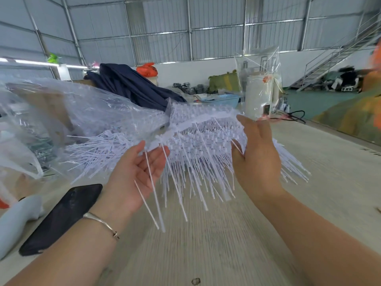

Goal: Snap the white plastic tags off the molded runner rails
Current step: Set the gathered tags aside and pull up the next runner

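Left hand (136, 174), palm up at centre frame, fingers loosely spread under the tag bundle (198, 141); a few loose tags (153, 188) lie across the palm. Right hand (257, 153), centre right, fingers straight against the bundle's right side. Bundle held above the table (216, 244). Clear bag (72, 112) upper left. Black phone (61, 217) lower left.

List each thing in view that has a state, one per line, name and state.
Tag bundle: held up above the table between both hands, tags still on the rails.
Left hand: palm up, fingers relaxed, under the bundle's left end.
Right hand: fingers straight, against the bundle's right end.
Clear bag: open, more tags spilling out.
Phone: lying flat, screen dark.
Table: bare wood under the hands.
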`<state>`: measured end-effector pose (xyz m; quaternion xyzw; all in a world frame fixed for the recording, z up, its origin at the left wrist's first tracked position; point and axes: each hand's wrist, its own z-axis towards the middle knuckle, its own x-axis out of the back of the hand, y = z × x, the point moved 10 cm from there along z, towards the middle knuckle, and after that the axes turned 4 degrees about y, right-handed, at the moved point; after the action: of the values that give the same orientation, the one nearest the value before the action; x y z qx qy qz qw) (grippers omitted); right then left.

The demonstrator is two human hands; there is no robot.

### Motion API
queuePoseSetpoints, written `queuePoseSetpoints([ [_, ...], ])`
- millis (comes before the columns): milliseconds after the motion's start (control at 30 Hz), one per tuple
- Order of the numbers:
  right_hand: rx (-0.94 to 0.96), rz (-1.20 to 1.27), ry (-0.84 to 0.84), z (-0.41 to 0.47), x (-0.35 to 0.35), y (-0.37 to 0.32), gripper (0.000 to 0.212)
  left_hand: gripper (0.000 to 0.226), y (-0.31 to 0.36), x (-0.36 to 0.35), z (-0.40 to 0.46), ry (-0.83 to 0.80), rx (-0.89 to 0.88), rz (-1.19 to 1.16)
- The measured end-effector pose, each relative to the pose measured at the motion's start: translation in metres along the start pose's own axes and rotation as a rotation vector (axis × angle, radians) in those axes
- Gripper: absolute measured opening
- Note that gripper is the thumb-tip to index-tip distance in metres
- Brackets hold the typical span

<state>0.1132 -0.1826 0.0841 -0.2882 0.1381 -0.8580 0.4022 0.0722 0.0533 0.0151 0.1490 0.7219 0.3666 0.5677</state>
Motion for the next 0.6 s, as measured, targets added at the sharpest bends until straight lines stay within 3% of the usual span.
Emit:
queuePoseSetpoints([
  [100,0.021,-0.022,-0.004,0.000,0.004,-0.004,0.054,0.031,-0.020,0.011,0.006,0.030,0.131,0.034],
  [200,-0.085,-0.139,-0.192,-0.004,-0.014,0.010,0.056,0.031,-0.028,0.022,0.010,0.058,0.188,0.166],
  [333,-0.156,-0.331,-0.436,-0.014,-0.036,0.028,0.048,0.028,-0.007,0.036,0.018,0.174,0.007,0.237],
  [433,-0.128,-0.422,-0.565,-0.023,-0.050,0.030,0.059,0.027,0.008,0.043,0.021,0.217,-0.091,0.284],
  [533,-0.115,-0.247,-0.480,-0.018,-0.046,0.019,0.069,0.017,0.013,0.035,0.020,0.155,-0.136,0.343],
  [600,-0.092,-0.142,-0.393,-0.014,-0.039,0.011,0.062,0.013,0.013,0.028,0.019,0.106,-0.157,0.347],
])
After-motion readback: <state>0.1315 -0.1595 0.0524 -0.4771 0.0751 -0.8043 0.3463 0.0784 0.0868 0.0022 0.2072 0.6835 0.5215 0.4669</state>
